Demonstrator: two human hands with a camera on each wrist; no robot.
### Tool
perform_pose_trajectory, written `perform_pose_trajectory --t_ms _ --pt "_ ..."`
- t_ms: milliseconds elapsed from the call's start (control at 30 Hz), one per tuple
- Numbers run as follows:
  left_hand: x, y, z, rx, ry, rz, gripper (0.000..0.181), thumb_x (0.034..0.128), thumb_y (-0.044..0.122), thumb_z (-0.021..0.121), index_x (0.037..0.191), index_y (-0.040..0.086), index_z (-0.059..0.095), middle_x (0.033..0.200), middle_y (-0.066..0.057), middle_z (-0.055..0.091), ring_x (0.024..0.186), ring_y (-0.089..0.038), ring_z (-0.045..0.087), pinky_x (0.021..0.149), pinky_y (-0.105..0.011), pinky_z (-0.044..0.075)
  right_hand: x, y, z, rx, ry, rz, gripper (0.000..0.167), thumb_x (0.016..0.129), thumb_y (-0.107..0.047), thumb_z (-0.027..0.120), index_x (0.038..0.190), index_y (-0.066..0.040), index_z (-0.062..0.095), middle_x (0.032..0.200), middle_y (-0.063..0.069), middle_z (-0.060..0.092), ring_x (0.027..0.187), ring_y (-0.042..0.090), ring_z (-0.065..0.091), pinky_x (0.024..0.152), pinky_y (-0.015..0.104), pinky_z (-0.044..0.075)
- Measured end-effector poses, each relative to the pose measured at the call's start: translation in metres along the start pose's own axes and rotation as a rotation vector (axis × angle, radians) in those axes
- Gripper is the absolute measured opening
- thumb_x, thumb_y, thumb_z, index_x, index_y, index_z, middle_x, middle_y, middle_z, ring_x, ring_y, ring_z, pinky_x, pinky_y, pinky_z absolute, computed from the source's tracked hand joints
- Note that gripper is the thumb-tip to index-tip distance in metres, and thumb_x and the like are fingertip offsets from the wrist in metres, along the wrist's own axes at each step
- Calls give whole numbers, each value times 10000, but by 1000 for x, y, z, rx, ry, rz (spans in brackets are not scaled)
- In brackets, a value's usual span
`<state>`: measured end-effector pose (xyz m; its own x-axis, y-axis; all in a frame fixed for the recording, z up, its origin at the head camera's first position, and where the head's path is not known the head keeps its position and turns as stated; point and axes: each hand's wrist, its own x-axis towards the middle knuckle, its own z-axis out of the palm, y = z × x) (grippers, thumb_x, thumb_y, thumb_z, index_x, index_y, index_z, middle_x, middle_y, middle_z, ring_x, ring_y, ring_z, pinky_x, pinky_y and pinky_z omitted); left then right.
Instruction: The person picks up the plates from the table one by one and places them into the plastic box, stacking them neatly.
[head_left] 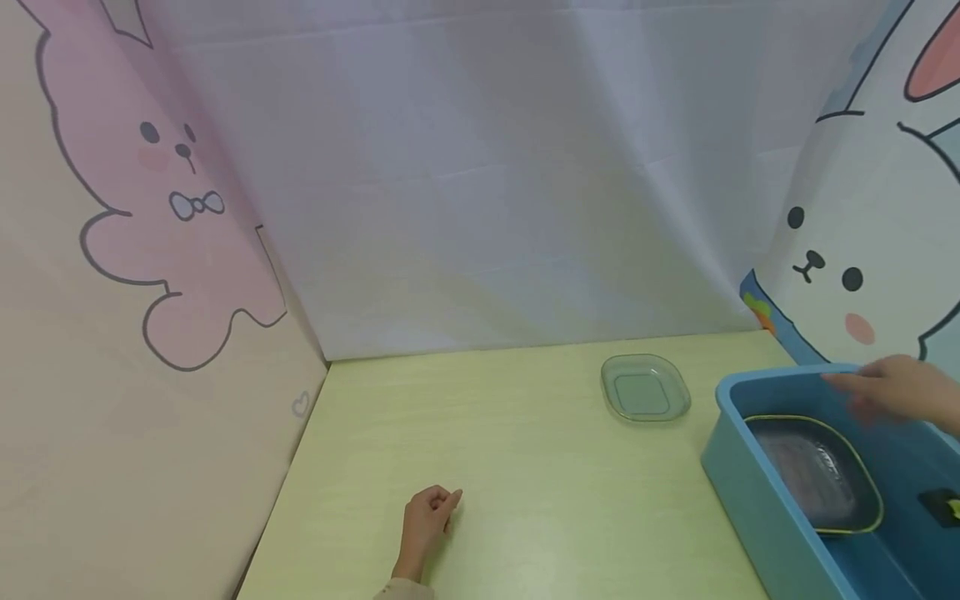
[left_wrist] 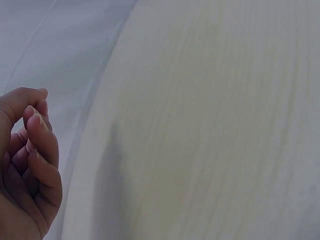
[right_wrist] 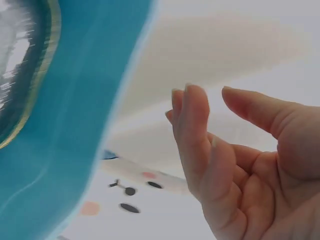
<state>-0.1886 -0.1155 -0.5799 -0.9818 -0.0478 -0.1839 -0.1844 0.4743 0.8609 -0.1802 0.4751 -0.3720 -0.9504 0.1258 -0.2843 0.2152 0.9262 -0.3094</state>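
Observation:
My right hand (head_left: 903,390) is over the back part of a blue plastic bin (head_left: 768,492), its fingers blurred and gripping nothing. In the right wrist view the same hand (right_wrist: 240,165) has thumb and fingers spread apart beside the bin wall (right_wrist: 95,90). Inside the bin lies a clear dish with a yellow rim (head_left: 817,475). My left hand (head_left: 427,523) rests at the front of the table with loosely curled fingers; the left wrist view shows nothing in that hand (left_wrist: 30,165). A clear greenish square dish (head_left: 647,388) sits on the table, left of the bin.
A small black and yellow-green thing (head_left: 941,507) lies in the bin at the right, partly cut off by the frame. The pale yellow table (head_left: 525,467) meets a white curtain (head_left: 480,183) at the back. Sheets printed with cartoon animals hang at both sides.

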Motion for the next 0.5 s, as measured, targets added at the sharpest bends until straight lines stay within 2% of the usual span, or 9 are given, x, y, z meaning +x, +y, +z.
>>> perform_pose_trajectory --t_ms 33,100,167,233,367,467,500 --pt "0 1 0 -4 -1 1 293 833 313 655 716 47 610 467 54 483 396 -82 429 406 -198 315 6 1 -2 28 13 -3 778 903 -569 411 968 193 555 742 218 651 622 252 624 605 463 512" --pt "1 2 1 -5 -2 8 291 834 306 654 716 43 614 468 49 490 393 -80 428 402 -197 312 17 -1 -6 63 61 -9 814 888 -602 396 1036 186 540 807 230 650 636 232 628 604 465 509" --pt "1 3 2 -6 -14 14 285 837 300 652 719 43 616 476 42 502 396 -79 435 403 -195 315 22 -14 -11 103 110 -13 807 885 -603 398 1075 170 530 811 203 657 629 185 622 600 436 513" --pt "2 3 4 -6 -28 13 281 836 303 653 717 51 615 486 34 515 401 -77 443 406 -192 321 19 -39 -24 160 104 -34 754 906 -561 402 1106 156 527 837 185 663 665 174 624 597 377 506" --pt "3 4 8 -12 -39 23 277 833 305 655 708 63 607 504 14 530 408 -83 454 408 -195 330 9 -97 -44 310 152 -76 698 931 -507 389 1170 140 493 761 5 669 656 51 585 594 272 484" --pt "4 4 11 -15 -43 34 294 826 323 661 703 63 603 501 22 523 407 -87 454 407 -199 331 9 -128 -48 436 242 -91 663 922 -525 388 1159 76 534 700 -155 610 627 -16 552 586 220 463" --pt "3 4 12 -12 -48 39 302 825 333 661 703 63 603 499 29 520 408 -86 456 408 -201 333 9 -136 -49 487 270 -96 606 919 -527 395 1129 11 577 679 -184 589 622 -21 546 584 211 454"
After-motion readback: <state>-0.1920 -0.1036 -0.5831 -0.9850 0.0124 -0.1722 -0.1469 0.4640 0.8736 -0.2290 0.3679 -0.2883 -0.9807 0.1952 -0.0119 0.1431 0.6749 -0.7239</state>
